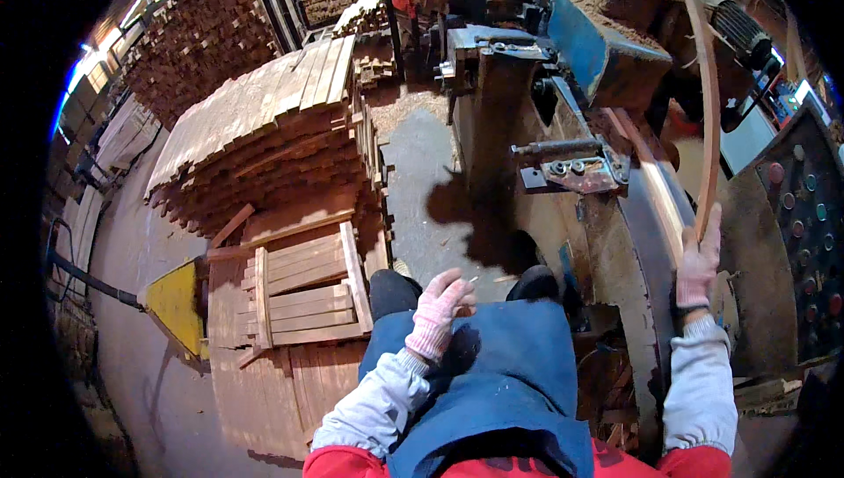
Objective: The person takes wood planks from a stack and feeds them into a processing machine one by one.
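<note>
My right hand (699,260), in a pale pink work glove, is closed at the near end of a long thin wooden strip (709,109). That strip rises away from me beside the machine and looks bowed in this view. Left of it, a second wooden strip (652,181) lies along the machine bed (635,232), its near end close to my right hand. Over my blue apron (510,355) hangs my left hand (440,313), also gloved, with loosely bent fingers apart and no wood in them.
A woodworking machine with a blue hood (576,52) stands ahead. A control panel (804,232) with several buttons is at the right. Stacked boards (264,118) and a pallet of short slats (308,293) stand left, near a yellow pallet jack (176,307). Sawdust lies on the floor.
</note>
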`<state>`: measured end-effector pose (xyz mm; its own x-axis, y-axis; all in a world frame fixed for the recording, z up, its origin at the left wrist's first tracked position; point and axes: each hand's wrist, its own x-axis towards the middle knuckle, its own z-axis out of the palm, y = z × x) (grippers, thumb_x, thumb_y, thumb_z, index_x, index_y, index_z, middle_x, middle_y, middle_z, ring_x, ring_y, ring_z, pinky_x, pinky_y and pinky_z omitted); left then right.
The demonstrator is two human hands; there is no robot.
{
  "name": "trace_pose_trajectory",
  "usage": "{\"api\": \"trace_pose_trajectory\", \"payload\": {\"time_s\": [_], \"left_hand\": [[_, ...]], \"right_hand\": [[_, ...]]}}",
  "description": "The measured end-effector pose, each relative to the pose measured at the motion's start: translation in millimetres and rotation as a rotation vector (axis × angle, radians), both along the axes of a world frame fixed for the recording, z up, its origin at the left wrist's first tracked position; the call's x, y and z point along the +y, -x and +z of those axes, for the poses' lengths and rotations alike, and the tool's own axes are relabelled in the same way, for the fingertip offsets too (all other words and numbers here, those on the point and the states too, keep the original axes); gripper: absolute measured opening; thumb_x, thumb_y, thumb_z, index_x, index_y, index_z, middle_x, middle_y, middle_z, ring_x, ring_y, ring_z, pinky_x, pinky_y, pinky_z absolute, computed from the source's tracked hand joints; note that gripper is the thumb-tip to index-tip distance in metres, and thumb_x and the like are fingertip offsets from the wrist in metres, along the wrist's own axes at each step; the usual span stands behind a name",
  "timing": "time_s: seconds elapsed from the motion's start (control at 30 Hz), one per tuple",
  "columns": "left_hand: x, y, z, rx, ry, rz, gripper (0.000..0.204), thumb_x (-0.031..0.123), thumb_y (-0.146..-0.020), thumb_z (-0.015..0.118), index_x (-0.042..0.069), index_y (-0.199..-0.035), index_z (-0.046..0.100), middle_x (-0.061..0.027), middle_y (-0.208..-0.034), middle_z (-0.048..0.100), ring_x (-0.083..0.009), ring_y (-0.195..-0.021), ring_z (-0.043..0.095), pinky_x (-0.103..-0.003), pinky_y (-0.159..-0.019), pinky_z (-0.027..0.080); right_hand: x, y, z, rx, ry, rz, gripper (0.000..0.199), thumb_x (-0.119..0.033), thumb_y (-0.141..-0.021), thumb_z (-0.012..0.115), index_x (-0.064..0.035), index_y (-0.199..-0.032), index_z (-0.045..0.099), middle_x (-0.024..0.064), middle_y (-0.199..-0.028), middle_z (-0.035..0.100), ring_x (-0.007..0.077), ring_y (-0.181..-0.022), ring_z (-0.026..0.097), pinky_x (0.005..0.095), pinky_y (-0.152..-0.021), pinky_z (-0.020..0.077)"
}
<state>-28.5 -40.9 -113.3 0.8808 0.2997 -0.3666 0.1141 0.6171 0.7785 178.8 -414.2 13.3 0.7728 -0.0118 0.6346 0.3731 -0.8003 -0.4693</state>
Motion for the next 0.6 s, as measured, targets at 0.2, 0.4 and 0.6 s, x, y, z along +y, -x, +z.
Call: {"api": "trace_pose_trajectory", "payload": {"time_s": [0.2, 0.4, 0.6], "left_hand": [[80, -10, -40, -0.033, 0.117, 0.179, 0.024, 0.026, -0.096, 0.066, 0.010, -0.110, 0.055, -0.0029, -0.084, 0.055, -0.0129, -0.069, 0.052, -0.030, -0.063, 0.048], [200, -25, -88, 0.261, 0.049, 0.541, 0.016, 0.021, -0.094, 0.064, 0.011, -0.095, 0.053, -0.0027, -0.077, 0.054, -0.0144, -0.062, 0.054, -0.027, -0.052, 0.049], [341, -70, -188, 0.530, 0.054, 0.588, 0.041, 0.035, -0.092, 0.066, 0.003, -0.117, 0.056, -0.0137, -0.098, 0.061, -0.0285, -0.088, 0.062, -0.041, -0.067, 0.057]], "right_hand": [[-78, 161, -4, 0.365, 0.138, -0.015, 0.063, 0.003, -0.086, 0.056, 0.0039, -0.147, 0.040, 0.0182, -0.152, 0.043, 0.0312, -0.139, 0.041, 0.0379, -0.116, 0.0276], [-103, 274, 25, 0.474, 0.738, -0.092, 0.046, -0.021, -0.098, 0.056, 0.0053, -0.135, 0.054, 0.0294, -0.130, 0.057, 0.0443, -0.119, 0.055, 0.0482, -0.103, 0.0431], [-42, 144, 19, 0.296, 1.029, -0.099, 0.045, -0.021, -0.099, 0.053, 0.0019, -0.138, 0.052, 0.0281, -0.137, 0.053, 0.0452, -0.124, 0.051, 0.0492, -0.107, 0.0404]]}}
